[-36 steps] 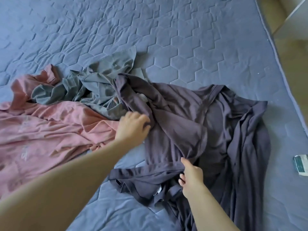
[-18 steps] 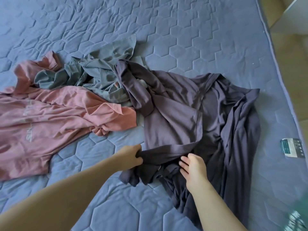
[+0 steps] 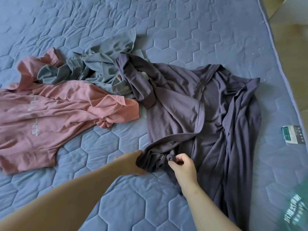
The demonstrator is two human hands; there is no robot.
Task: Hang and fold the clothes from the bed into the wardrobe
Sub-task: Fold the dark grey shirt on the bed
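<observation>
A crumpled dark purple jersey garment [image 3: 191,104] lies on the blue hexagon-quilted bed [image 3: 200,30], right of a pink printed T-shirt [image 3: 50,117] and a grey-green top [image 3: 103,70]. The left hand [image 3: 135,162] grips its near hem, fingers buried in cloth. The right hand's [image 3: 183,167] fingers pinch a fold beside it.

Label tag [image 3: 292,134], perhaps sewn on

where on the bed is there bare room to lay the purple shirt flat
Bare quilt lies beyond the grey garment, and near, below the pink shirt and left of both hands. Crowded: the middle, where pink, grey and the purple shirt overlap, and right, by the label.
</observation>
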